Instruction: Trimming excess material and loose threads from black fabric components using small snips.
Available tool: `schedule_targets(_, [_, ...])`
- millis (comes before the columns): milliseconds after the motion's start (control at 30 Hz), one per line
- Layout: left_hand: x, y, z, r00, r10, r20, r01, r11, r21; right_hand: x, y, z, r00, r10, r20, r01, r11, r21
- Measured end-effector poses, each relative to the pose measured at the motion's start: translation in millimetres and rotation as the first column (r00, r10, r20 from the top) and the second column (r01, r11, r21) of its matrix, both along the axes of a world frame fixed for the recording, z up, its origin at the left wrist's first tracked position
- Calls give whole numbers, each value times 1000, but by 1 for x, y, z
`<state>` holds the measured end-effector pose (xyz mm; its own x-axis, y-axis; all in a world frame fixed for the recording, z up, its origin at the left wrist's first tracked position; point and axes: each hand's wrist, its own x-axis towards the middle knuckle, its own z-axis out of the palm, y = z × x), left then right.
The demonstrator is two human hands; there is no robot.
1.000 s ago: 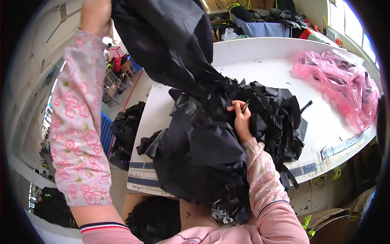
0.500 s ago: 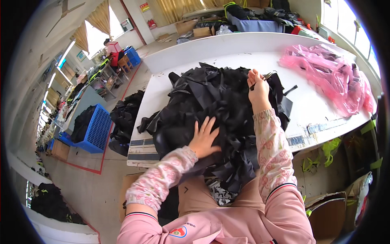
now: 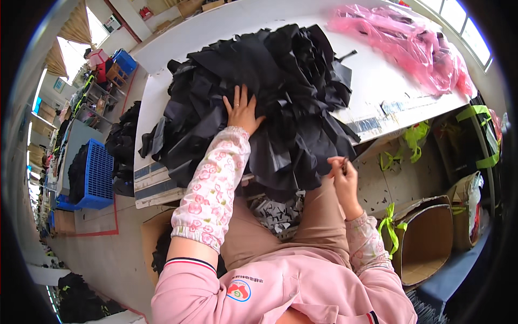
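Note:
A large heap of black fabric pieces covers much of the white table, and some pieces hang over its near edge. My left hand lies on the heap, open, fingers spread and palm down. Just right of the hanging pieces, my right hand is above my thigh, with its fingers closed. A small dark tool shows between those fingers; its kind is too small to make out.
Pink plastic bags lie on the table's far right. Beneath the table, at right, stands an open cardboard box beside yellow-green strips. On the left floor are a blue crate and another black fabric pile.
My right hand has come off the heap's far right side, back toward me. My left hand remains on the fabric, farther up the heap. The whole view has tilted down and shifted right.

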<state>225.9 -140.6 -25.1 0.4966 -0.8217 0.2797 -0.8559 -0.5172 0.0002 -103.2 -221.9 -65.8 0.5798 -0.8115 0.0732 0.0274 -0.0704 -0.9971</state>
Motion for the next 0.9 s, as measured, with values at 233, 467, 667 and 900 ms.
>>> schedule_targets(233, [2,20,27,984,-107,-143,100,994,-54,7,29,-28,975,88,-203,-91,996,-3])
schedule_targets(467, [-37,79,46,959,-283,12,279,940,-194,2,13,10,994,105,25,-106,993,47])
schedule_targets(667, [-55,101,41,954,-287,87,297,943,-150,-46,-13,79,966,-54,254,18,990,141])
schedule_targets(900, [-13,92,48,942,-308,130,335,860,-386,-167,-73,112,613,-497,614,716,678,-166])
